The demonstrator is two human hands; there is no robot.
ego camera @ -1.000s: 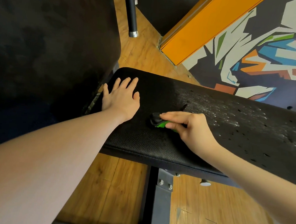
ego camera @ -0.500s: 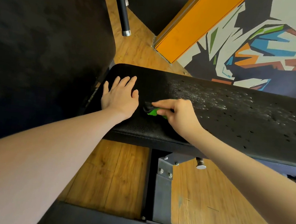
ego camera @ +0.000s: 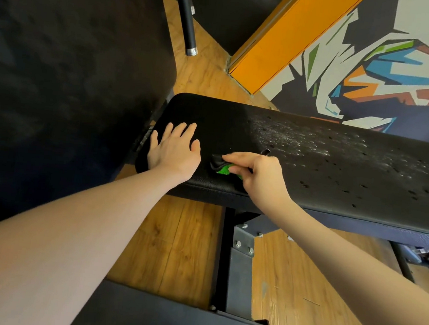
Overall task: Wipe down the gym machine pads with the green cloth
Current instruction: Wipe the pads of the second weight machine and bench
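Head view, the only one. Wiping under way near the left end of the bench pad [ego camera: 338,180]. Right hand [ego camera: 256,177] pinching the bunched green cloth [ego camera: 224,169], fingers curled over it, pressing it down on the pad close to the near edge. Left hand [ego camera: 175,150] lying flat on the pad just beside the cloth, fingers straight and slightly spread, holding nothing, seemingly bracing.

Judging progress: left portion of the pad looking dark and even, likely already gone over; right portion carrying a wide scatter of pale droplets or specks [ego camera: 328,148], so probably well under half done on this pad. Tall back pad [ego camera: 66,72] at far left also waiting, with no telling whether cleaned.

Regarding edges and room: cloth sitting near the front lip, risking slipping off toward the wooden floor [ego camera: 173,240] on a near stroke. Long open run of pad stretching right, nothing standing on it. Leftward travel blocked quickly by the left hand and the gap against the back pad. Far edge facing the painted wall [ego camera: 376,73] and orange beam [ego camera: 282,34], apart from the pad.
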